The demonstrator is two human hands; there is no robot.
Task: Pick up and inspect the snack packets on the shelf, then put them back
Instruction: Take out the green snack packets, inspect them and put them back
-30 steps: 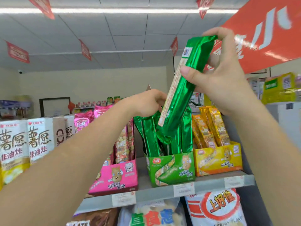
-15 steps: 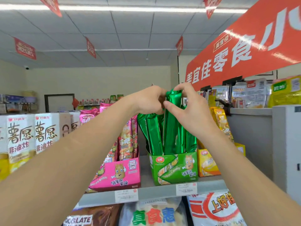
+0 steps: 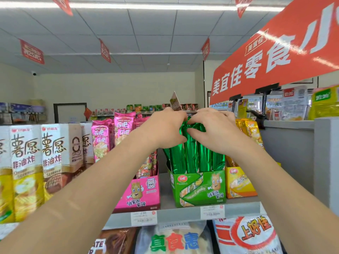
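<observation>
Several shiny green snack packets (image 3: 191, 154) stand upright in a green display box (image 3: 199, 187) on the grey shelf (image 3: 179, 212). Both my hands sit on the crinkled tops of these packets. My left hand (image 3: 166, 130) grips the packet tops from the left, fingers curled around them. My right hand (image 3: 213, 128) pinches the top of a middle packet from the right, thumb pressed on its front. The upper ends of the packets are hidden under my fingers.
A pink box of pink packets (image 3: 140, 191) stands left of the green box, a yellow box (image 3: 238, 184) right of it. Tall chip cartons (image 3: 27, 162) fill the far left. A grey partition (image 3: 293, 154) and an orange sign (image 3: 275, 57) are at the right. Bagged snacks (image 3: 245, 235) lie below.
My right hand brought the green packet down from high at the right into the box. Both hands now press lower on the packet tops, and the packet stands among the others.
</observation>
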